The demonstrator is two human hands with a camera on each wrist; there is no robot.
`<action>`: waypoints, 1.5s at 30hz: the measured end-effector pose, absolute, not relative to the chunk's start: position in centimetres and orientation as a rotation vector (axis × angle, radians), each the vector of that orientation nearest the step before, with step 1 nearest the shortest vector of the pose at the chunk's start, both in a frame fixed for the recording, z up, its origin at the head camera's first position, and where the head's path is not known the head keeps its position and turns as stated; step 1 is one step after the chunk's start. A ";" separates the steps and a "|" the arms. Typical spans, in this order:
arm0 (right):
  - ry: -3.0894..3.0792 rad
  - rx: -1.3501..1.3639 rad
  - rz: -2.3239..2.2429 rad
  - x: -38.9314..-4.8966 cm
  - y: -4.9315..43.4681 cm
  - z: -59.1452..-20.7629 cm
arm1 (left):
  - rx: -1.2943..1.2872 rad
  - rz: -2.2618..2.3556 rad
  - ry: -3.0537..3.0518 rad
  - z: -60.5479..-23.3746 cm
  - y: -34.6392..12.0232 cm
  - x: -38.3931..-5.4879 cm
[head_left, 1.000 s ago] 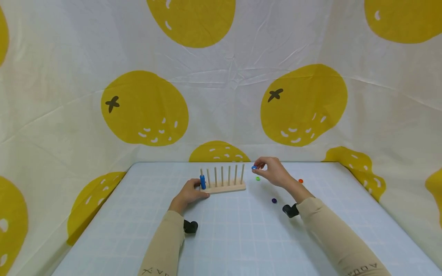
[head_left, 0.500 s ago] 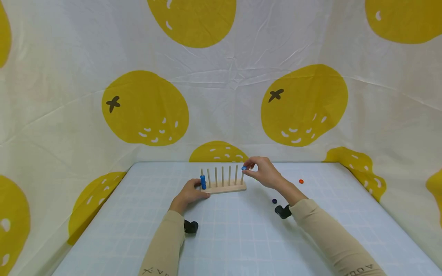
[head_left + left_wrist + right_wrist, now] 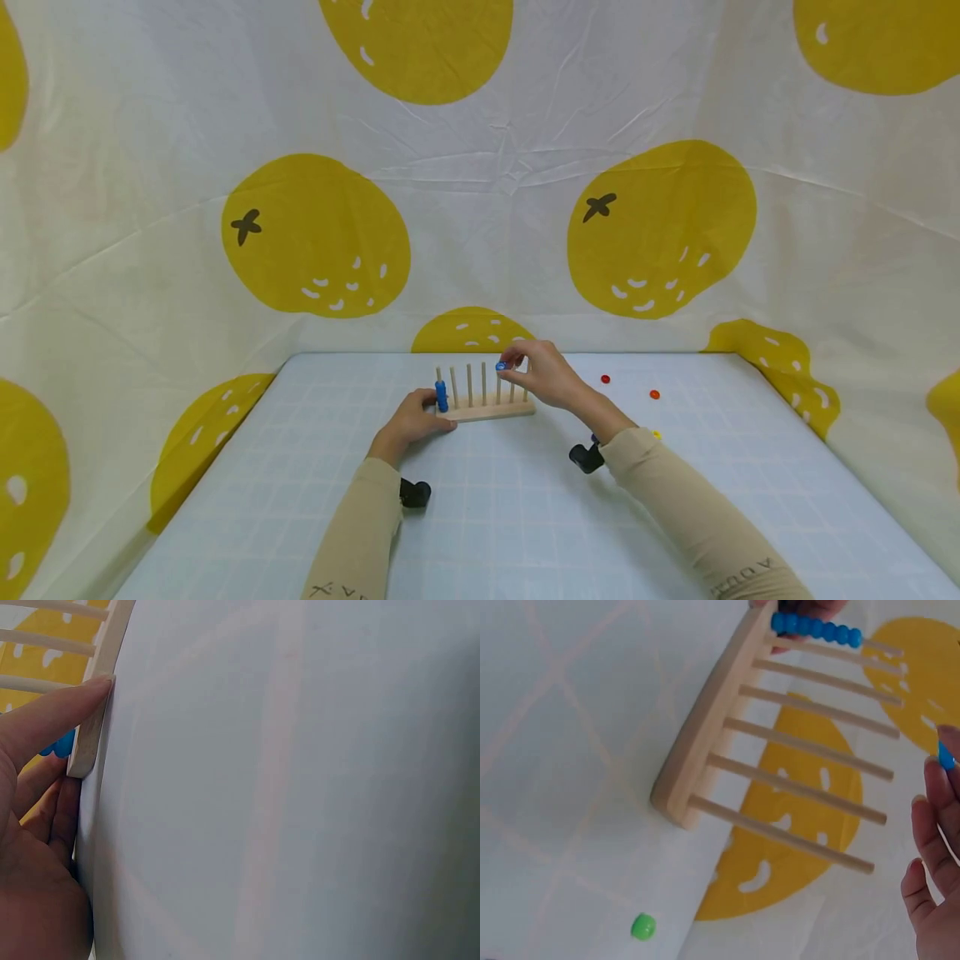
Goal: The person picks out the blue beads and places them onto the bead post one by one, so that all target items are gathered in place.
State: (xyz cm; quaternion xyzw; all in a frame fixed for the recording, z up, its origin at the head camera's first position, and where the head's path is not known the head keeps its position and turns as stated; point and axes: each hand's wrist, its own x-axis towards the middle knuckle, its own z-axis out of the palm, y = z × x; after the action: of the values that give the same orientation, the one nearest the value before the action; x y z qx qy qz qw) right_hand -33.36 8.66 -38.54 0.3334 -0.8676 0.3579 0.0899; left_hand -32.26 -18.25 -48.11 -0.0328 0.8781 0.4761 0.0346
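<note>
A wooden peg stand (image 3: 491, 411) with a row of upright pegs rests on the table. Blue beads (image 3: 815, 628) are stacked on its leftmost peg; the other pegs in the right wrist view are bare. My left hand (image 3: 407, 427) grips the stand's left end, the thumb (image 3: 60, 712) on the front of the base and the fingers behind. Between thumb and fingertips my right hand (image 3: 546, 375) pinches a single blue bead (image 3: 501, 367), held up near the peg tops right of the stack. In the right wrist view that bead is mostly hidden by the fingers.
A green bead (image 3: 643, 926) lies off the stand's right end. Farther right on the table are a red bead (image 3: 605, 379), an orange bead (image 3: 655, 394) and a yellow bead (image 3: 657, 434) partly behind the right sleeve. A patterned curtain (image 3: 480, 233) hangs behind the table.
My right hand has moved left with the blue bead, from beyond the stand's right end to above its right-hand pegs. The left hand stays on the stand.
</note>
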 end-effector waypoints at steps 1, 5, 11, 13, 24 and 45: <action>-2.577 1.002 1.065 -33.4 8.3 -38.6 | -0.102 1.459 2.701 -48.1 -18.3 -32.3; -2.580 1.024 1.064 -33.6 6.9 -38.7 | -0.102 1.427 2.716 -48.1 -18.3 -32.3; -2.570 1.085 1.024 -34.0 5.0 -38.9 | -0.082 1.406 2.735 -48.2 -18.4 -32.4; -2.563 1.096 1.016 -34.1 4.4 -39.0 | -0.080 1.408 2.735 -48.2 -18.3 -32.4; -2.567 1.143 1.023 -34.3 1.2 -38.8 | -0.025 1.416 2.758 -48.3 -18.4 -32.5; -2.540 1.077 1.065 -35.4 -1.1 -40.3 | -0.004 1.424 2.763 -48.4 -18.5 -32.6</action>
State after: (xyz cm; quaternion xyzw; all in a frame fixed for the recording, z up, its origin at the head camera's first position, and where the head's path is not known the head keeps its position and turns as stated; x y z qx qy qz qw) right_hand -35.42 -1.14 -40.31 0.3626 -0.8552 0.3586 0.0921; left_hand -32.55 -18.50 -48.35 -0.0012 0.8888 0.4581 0.0167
